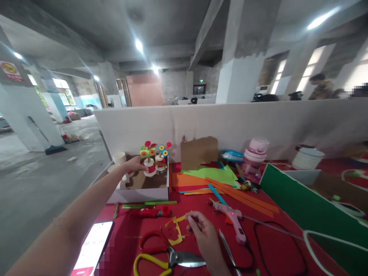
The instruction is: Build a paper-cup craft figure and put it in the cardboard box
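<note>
My left hand [137, 164] reaches into a shallow box [138, 194] at the left, its fingers closed against the side of a red-and-white paper-cup figure [150, 168]. That figure has a green head with orange round eyes and a paper spring neck. Beside it stands a second paper-cup figure [160, 163] with blue and yellow eyes. Above the red table my right hand [201, 226] has its thumb and fingertips pressed together; whatever is between them is too small to make out. Close by lie yellow paper scraps [177, 232], large scissors [169, 257] and a pink glue gun [231, 218].
A lit phone [93, 247] lies at the left edge. Coloured paper strips [241, 195] and a cardboard piece [199, 153] are toward the back. On the right stands a green-sided box [299, 214]; a cable [255, 237] loops before it. A white partition [138, 126] closes the table's rear.
</note>
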Available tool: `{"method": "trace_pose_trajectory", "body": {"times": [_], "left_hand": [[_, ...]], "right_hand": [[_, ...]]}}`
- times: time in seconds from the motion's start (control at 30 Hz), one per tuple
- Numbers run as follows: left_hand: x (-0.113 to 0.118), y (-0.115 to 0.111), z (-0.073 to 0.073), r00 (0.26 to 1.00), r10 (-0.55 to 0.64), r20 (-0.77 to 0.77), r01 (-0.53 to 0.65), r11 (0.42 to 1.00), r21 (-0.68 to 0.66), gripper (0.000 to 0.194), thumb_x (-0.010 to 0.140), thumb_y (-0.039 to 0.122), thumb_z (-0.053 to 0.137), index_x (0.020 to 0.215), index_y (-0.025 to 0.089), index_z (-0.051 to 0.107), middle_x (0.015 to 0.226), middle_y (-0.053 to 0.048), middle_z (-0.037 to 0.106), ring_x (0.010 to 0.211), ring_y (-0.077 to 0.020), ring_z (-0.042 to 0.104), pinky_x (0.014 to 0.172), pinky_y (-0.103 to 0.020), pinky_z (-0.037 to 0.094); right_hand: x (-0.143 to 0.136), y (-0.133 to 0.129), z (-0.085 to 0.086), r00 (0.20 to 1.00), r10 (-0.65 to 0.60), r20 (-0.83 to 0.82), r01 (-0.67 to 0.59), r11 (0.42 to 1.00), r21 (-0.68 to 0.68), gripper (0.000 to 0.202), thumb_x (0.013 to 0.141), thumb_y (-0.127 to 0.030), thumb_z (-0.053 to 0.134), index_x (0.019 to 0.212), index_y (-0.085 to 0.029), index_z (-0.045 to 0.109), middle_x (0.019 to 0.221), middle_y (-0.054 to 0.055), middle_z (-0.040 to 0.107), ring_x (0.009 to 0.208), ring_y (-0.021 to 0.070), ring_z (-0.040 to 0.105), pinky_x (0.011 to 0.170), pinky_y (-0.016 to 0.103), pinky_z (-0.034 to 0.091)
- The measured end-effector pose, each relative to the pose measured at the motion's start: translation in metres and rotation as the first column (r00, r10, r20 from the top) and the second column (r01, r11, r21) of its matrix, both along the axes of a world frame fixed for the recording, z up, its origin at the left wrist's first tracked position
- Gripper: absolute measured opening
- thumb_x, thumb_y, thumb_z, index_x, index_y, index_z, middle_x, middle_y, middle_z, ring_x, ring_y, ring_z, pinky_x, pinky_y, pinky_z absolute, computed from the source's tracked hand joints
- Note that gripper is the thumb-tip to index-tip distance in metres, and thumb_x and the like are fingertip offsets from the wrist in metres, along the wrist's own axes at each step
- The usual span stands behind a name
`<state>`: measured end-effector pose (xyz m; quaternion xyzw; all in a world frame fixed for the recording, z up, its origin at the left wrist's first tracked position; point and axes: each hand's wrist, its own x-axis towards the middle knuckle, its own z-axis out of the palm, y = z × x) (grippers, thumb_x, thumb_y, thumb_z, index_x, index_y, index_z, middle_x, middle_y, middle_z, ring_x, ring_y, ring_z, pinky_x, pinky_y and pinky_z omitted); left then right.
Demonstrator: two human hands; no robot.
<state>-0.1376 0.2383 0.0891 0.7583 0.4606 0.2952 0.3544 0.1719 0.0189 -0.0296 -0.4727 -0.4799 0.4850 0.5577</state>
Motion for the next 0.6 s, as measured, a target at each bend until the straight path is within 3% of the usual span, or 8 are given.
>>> {"method": "trace_pose_trajectory", "body": {"times": [0.23,0.6], "left_hand": [[-0.001,0.02,-0.013,1.0,-0.015,-0.016,0.014,0.999,-0.042,0.075,0.046,0.028,0.084,0.116,0.014,0.063,0.11,-0.01,0.07,0.114,-0.0328,0.056,0.102,-0.044,0.039],[0.002,0.026,-0.014,0.995,-0.028,0.092,0.033,0.998,-0.05,0.074,0.047,0.028,0.085,0.116,0.012,0.062,0.106,-0.011,0.07,0.109,-0.0304,0.059,0.098,-0.043,0.042]], "right_hand": [[-0.001,0.0,0.002,1.0,-0.017,-0.018,0.017,1.0,-0.017,0.042,0.069,-0.06,0.067,0.079,-0.019,0.069,0.067,0.005,0.063,0.061,0.019,0.059,0.057,0.028,0.051],[-0.001,-0.001,0.002,0.999,0.007,-0.032,-0.008,0.999,-0.044,0.043,0.069,-0.06,0.067,0.082,-0.019,0.069,0.072,0.007,0.066,0.063,0.0195,0.061,0.058,0.029,0.051]]}}
